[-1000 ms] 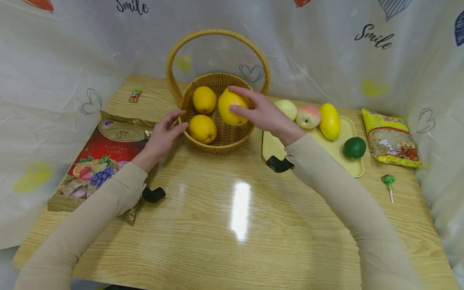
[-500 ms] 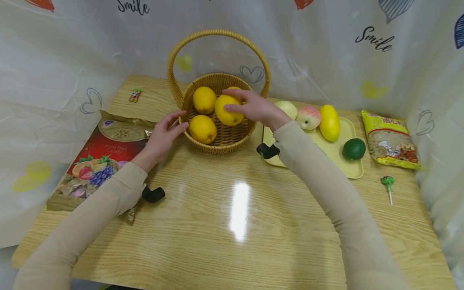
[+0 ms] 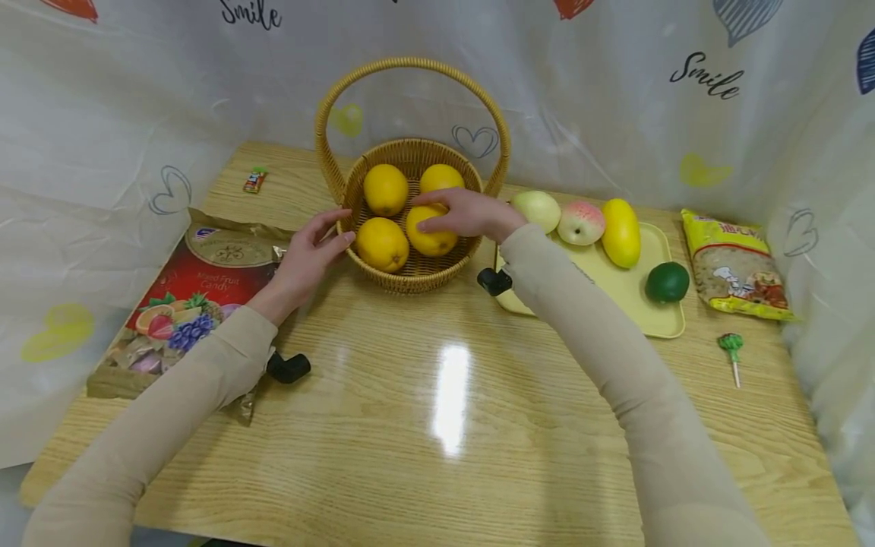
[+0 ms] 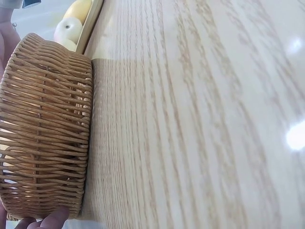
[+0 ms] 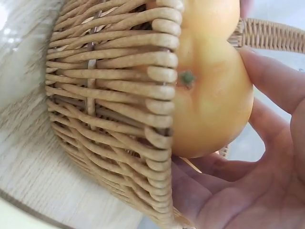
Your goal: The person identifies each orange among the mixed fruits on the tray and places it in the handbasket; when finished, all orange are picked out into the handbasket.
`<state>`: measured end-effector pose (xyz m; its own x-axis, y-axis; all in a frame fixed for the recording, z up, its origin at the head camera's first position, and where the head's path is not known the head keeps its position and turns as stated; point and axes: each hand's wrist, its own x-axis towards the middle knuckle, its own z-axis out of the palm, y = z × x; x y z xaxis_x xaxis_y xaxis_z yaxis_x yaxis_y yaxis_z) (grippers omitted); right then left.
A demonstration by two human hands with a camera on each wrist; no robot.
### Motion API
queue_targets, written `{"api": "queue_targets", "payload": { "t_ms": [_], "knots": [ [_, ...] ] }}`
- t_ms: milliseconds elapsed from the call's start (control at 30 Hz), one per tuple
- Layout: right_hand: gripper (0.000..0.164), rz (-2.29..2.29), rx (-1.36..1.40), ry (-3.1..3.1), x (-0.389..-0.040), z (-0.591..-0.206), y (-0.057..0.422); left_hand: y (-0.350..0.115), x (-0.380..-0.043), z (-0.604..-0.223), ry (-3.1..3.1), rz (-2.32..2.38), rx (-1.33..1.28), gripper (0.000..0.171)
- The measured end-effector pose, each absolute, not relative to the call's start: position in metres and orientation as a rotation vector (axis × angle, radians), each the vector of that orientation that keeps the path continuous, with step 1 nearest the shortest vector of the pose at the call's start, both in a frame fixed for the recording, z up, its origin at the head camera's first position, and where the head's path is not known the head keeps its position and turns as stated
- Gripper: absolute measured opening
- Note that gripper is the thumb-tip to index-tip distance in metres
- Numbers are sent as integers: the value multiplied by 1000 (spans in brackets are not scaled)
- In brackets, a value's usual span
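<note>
A brown wicker basket (image 3: 413,282) with a tall arched handle holds several yellow-orange oranges. Two of these, one orange (image 3: 386,189) and another orange (image 3: 382,245), lie on its left side; a third orange (image 3: 440,176) is at the back right. My right hand (image 3: 472,213) reaches over the right rim, thumb and fingers around the front-right orange (image 5: 214,100), which sits low in the basket and shows a green stem mark in the right wrist view. My left hand (image 3: 304,255) rests against the basket's left rim, its fingertips (image 4: 56,218) touching the wicker wall.
Right of the basket, a yellow tray (image 3: 656,323) bears a pale green fruit (image 3: 536,210), a peach (image 3: 581,222), a mango (image 3: 621,233) and a dark green fruit (image 3: 667,282). Also there are a yellow snack bag (image 3: 738,266), lollipop (image 3: 731,346), red candy bag (image 3: 205,296) and small wrapped candy (image 3: 254,181).
My right hand has moved left and lowered the orange into the basket's front right, uncovering the orange behind it. The left hand stays at the rim.
</note>
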<state>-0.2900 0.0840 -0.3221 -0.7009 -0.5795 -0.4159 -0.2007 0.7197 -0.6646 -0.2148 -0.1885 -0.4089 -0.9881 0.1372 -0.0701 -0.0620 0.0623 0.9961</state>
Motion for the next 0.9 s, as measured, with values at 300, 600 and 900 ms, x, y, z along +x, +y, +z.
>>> {"api": "queue_targets", "payload": {
  "t_ms": [300, 600, 900],
  "knots": [
    [60, -556, -692, 2280, -302, -315, 73, -189, -214, -408, 2178, 2053, 86, 54],
    [59, -406, -750, 2248, -306, -316, 70, -190, -214, -409, 2169, 2066, 91, 54],
    [62, -352, -752, 2257, -306, -314, 75, -190, -214, -410, 2167, 2069, 98, 54]
  ]
}}
